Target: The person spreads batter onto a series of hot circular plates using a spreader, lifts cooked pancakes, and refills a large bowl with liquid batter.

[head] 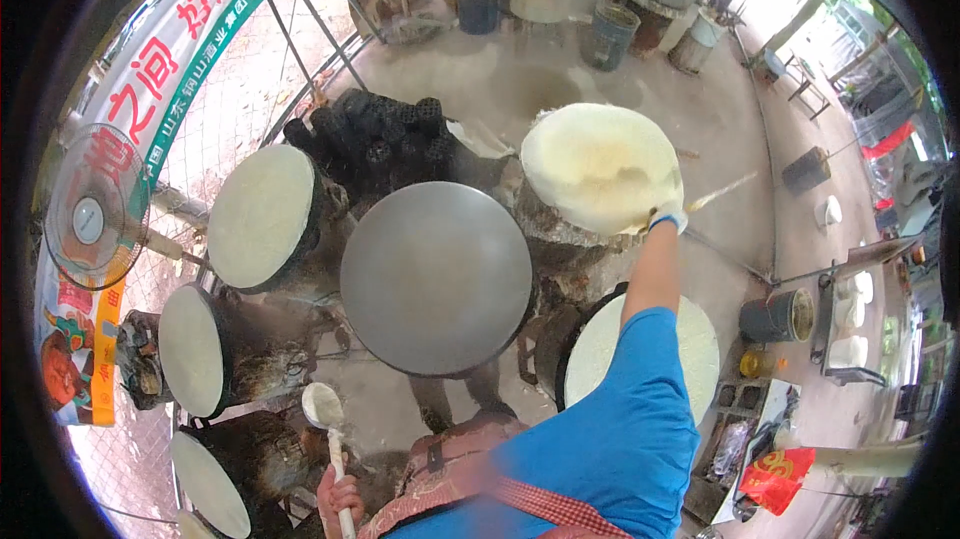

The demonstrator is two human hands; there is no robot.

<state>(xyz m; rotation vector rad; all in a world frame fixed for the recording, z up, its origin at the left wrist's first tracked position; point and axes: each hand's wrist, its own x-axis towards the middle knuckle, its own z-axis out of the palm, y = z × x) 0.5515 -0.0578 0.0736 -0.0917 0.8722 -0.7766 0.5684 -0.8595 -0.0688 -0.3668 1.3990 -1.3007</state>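
My left hand [341,495] grips the pale handle of a ladle [324,405], whose round bowl is coated with light batter. Stretched far forward, my right hand [669,218] wears a whitish glove with a blue cuff. Its fingers are at the near right edge of a large, thin, pale-yellow pancake [604,164], and seem to pinch it; they are partly hidden. The pancake lies over a round support beyond the griddles. Between my hands is a bare grey round griddle [436,278]. Below my right arm, another griddle carries a pale batter sheet [600,359].
More batter-covered griddles [260,216] stand at the left on drum stoves, near a fan [88,220]. Black honeycomb coal briquettes [375,134] are piled ahead. Buckets [478,3] and tubs stand at the back. A pale stick [721,192] shows beside my right hand; whether I hold it is unclear.
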